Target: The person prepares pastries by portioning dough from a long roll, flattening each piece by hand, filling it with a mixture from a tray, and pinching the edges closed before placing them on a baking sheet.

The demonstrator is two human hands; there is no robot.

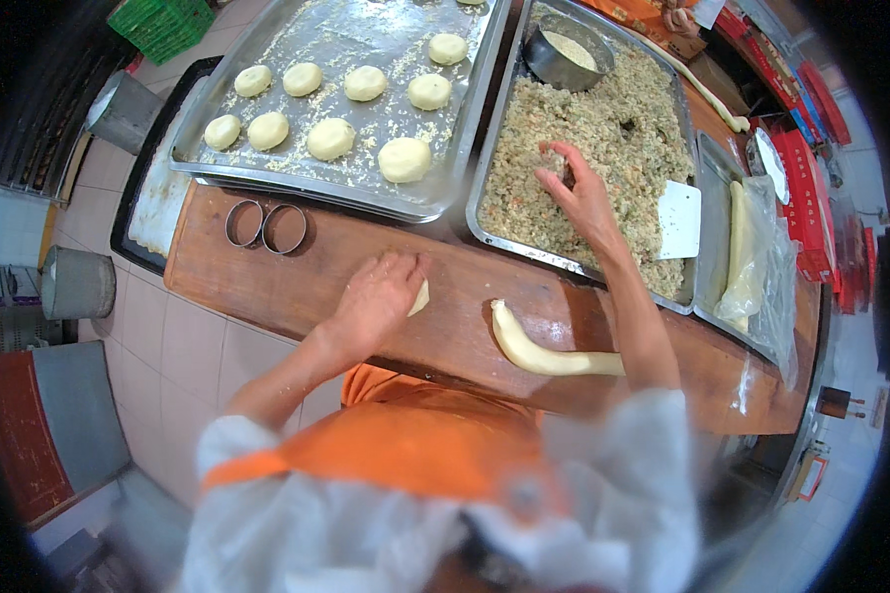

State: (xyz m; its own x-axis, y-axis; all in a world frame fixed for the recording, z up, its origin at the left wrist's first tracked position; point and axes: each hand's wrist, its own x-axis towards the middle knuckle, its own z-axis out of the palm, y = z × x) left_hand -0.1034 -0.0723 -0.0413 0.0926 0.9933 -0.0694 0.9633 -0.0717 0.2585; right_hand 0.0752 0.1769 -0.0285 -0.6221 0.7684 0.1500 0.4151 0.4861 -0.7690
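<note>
My left hand (pixel 380 298) lies palm down on the wooden worktable, partly covering a small piece of pale dough (pixel 420 299). Its fingertips are blurred, and how they meet the dough is hidden. Over a metal tray (pixel 534 250) of crumbly, chopped filling (pixel 519 163), my right hand (pixel 575 185) has its thumb and fingers curled and apart, with nothing plainly held. A bent rope of dough (pixel 538 357) rests on the table, its right end passing beneath my right forearm. A white scraper (pixel 678 220) stands in the filling at the tray's right side.
Several round filled dough pieces (pixel 405 160) sit on a crumb-strewn metal tray (pixel 308 184). Two metal rings (pixel 284 229) lie on the worktable (pixel 326 259). A round metal container (pixel 567 59) stands in the filling. Plastic-covered dough (pixel 738 244) is at right. Another person's hand (pixel 680 18) shows far off.
</note>
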